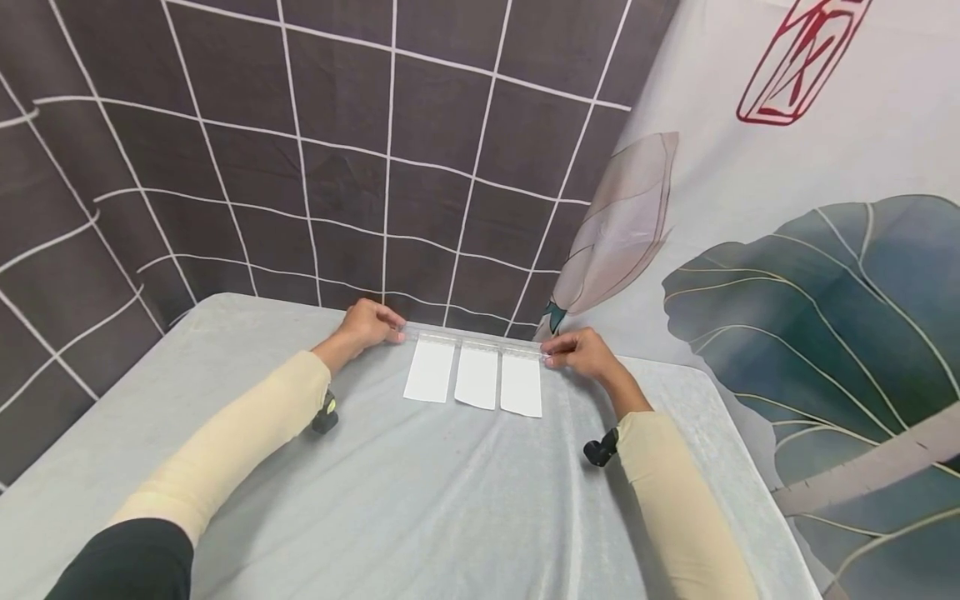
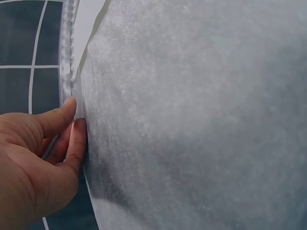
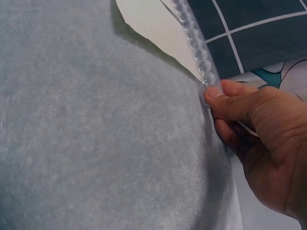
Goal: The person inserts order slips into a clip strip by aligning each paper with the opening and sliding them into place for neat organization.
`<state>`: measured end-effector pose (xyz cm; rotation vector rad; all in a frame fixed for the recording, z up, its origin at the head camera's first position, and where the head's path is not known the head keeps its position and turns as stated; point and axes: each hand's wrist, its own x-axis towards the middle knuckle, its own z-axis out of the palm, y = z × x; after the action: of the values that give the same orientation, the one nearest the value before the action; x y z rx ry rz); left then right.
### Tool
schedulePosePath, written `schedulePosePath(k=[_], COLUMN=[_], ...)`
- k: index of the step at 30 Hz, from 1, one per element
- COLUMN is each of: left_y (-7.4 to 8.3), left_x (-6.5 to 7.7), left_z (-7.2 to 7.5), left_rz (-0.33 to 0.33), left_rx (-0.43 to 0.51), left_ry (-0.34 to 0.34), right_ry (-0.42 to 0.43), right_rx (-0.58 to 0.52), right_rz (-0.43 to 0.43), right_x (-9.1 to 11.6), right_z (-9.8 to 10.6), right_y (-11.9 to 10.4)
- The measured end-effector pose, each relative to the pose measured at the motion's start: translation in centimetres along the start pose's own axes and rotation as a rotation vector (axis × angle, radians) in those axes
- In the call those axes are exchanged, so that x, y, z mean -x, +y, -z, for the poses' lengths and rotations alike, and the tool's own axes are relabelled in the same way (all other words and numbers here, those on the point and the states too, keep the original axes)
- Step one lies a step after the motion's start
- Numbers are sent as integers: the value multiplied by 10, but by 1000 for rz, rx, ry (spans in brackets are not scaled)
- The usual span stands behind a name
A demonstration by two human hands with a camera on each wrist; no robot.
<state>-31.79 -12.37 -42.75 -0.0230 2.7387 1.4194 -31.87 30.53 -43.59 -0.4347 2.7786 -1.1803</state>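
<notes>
A narrow clear plastic strip (image 1: 472, 335) with a row of round bumps lies along the far edge of the table. Three white paper slips (image 1: 476, 377) hang from it side by side towards me, their upper ends at the strip. My left hand (image 1: 367, 323) pinches the strip's left end between thumb and fingers. At the other end, my right hand (image 1: 582, 352) pinches the strip too. The right wrist view shows the bumps (image 3: 200, 58) close to the right thumb, beside a slip with a wavy edge (image 3: 153, 38). Some fingers of both hands are partly hidden.
A pale grey cloth (image 1: 420, 500) with soft folds covers the table. Behind its far edge hangs a dark curtain with a white grid (image 1: 337, 92). On the right hangs a white curtain with large leaves (image 1: 825, 292). Small black devices (image 1: 601, 451) sit at both wrists.
</notes>
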Motion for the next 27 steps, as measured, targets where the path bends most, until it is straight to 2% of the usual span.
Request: schedulePosePath(k=[3, 8, 10, 13, 17, 19, 21, 27], left_y=[-10, -46, -56, -65, -65, -58, -58, -73], left_x=[-12, -50, -60, -67, -66, -59, -56, -58], left_z=[-2, -12, -16, -18, -18, -16, -15, -12], left_rz=[1, -1, -10, -43, -86, -80, -87, -105], left_rx=[-16, -32, -29, -26, -20, -23, -13, -15], left_ry=[-1, 2, 3, 9, 24, 25, 31, 38], right_ry=[-9, -24, -29, -27, -13, -4, 5, 32], right_rx=[17, 34, 38, 49, 72, 87, 101, 108], right_rz=[-2, -8, -11, -23, -31, -31, -22, 1], right_x=[0, 0, 1, 2, 5, 7, 9, 17], right_z=[0, -1, 0, 0, -1, -1, -2, 0], right_y=[-1, -1, -2, -2, -1, -1, -1, 0])
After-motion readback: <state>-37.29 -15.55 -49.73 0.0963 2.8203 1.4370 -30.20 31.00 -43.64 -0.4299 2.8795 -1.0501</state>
